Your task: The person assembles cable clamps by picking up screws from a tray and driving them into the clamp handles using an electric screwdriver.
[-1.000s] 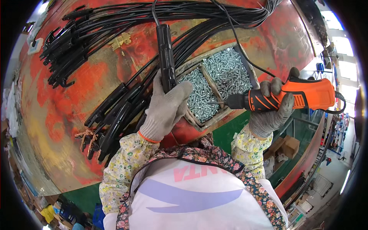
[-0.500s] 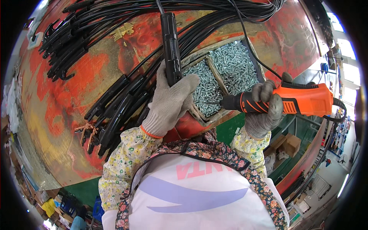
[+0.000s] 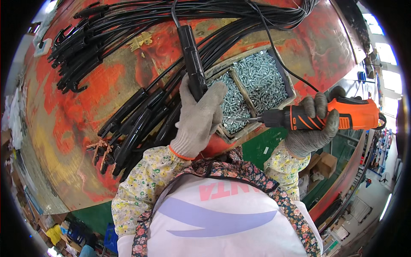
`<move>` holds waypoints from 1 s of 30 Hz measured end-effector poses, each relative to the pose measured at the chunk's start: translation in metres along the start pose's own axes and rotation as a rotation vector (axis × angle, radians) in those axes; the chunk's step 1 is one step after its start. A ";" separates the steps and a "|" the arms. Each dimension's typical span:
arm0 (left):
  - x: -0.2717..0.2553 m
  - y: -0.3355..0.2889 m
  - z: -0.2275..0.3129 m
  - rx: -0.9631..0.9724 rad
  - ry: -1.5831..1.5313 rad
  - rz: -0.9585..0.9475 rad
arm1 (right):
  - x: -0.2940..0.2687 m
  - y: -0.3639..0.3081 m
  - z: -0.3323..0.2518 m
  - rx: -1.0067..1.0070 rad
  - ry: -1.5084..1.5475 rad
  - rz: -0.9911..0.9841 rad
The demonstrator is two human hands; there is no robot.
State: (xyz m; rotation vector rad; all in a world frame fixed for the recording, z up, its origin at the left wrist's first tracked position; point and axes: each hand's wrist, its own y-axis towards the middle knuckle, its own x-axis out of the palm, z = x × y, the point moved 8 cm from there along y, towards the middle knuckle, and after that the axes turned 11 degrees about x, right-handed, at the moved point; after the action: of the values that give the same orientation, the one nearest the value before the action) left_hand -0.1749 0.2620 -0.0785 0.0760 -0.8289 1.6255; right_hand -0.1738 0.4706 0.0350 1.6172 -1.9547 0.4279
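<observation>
My left hand point(image 3: 199, 120), in a grey knit glove, grips a long black plug housing point(image 3: 192, 60) upright, its cable running up to the bundle at the top. My right hand point(image 3: 312, 128), also gloved, holds an orange and black electric screwdriver point(image 3: 329, 118) level. Its bit point(image 3: 246, 119) points left over a tray of silver screws point(image 3: 257, 81), and the tip sits close to the fingers of my left hand.
The worn red and orange table point(image 3: 85, 107) carries bundles of black cables with plug ends point(image 3: 137, 120), some at the upper left point(image 3: 77, 55). The screw tray has two compartments. Cardboard boxes point(image 3: 325, 165) sit below the table's right edge.
The screwdriver has swung in toward my left hand, its bit now over the near screw compartment. My left hand has kept hold of the black housing and raised it slightly.
</observation>
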 end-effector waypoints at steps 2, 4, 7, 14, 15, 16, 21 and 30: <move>0.004 -0.002 0.003 0.016 -0.027 0.019 | 0.006 0.004 -0.007 0.000 0.079 -0.066; 0.004 -0.004 0.004 0.028 -0.054 0.037 | 0.013 0.006 -0.012 -0.013 0.113 -0.082; 0.000 -0.004 0.001 0.042 -0.027 0.040 | 0.015 0.006 -0.011 -0.027 0.147 -0.089; -0.015 -0.001 -0.017 -0.052 -0.007 0.008 | 0.018 0.010 -0.008 -0.003 0.164 -0.118; -0.016 -0.001 -0.017 -0.046 0.025 0.008 | 0.021 0.011 -0.010 -0.006 0.187 -0.128; -0.014 -0.001 -0.016 -0.047 0.027 0.007 | 0.024 0.012 -0.011 -0.007 0.188 -0.127; -0.015 -0.001 -0.014 -0.015 0.016 0.038 | 0.016 0.015 -0.006 -0.055 0.081 -0.081; -0.016 -0.001 -0.017 -0.036 0.037 0.045 | 0.008 0.023 0.002 -0.042 0.035 0.023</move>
State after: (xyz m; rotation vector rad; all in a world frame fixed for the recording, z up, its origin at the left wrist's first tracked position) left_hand -0.1634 0.2575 -0.0981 0.0018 -0.8358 1.6491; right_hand -0.1974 0.4683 0.0401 1.5525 -1.9450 0.4185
